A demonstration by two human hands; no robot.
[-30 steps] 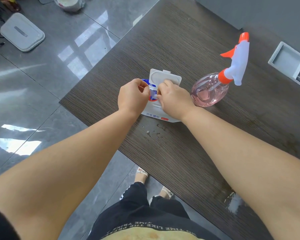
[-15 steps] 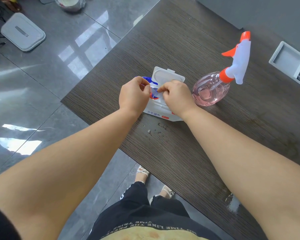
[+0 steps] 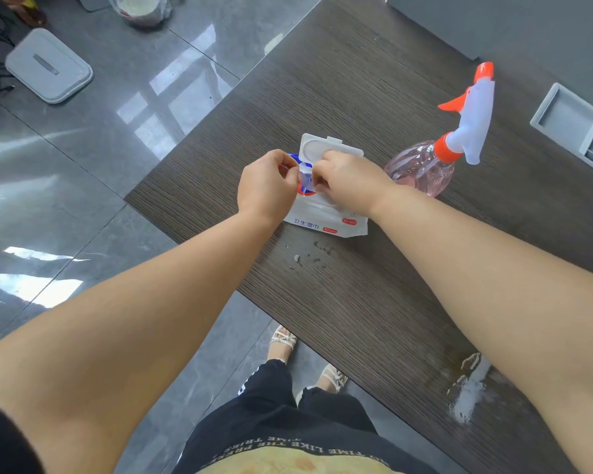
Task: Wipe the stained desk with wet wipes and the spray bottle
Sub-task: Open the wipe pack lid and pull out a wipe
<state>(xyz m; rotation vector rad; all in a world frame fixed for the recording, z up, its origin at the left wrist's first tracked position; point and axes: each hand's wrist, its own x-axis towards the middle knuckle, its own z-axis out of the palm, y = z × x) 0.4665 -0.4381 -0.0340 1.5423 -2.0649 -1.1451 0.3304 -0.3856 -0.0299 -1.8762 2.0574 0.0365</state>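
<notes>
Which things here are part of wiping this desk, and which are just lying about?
Job: wet wipes pack, lid open, pinched at its opening by left hand and right hand; spray bottle; stained desk.
Lying about: grey tray recessed in the desk; grey box and plastic bag on the floor.

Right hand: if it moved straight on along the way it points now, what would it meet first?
Most likely the left hand, whose fingers face it over the opened wet wipe pack. The right hand points that way, though depth is unclear.
</notes>
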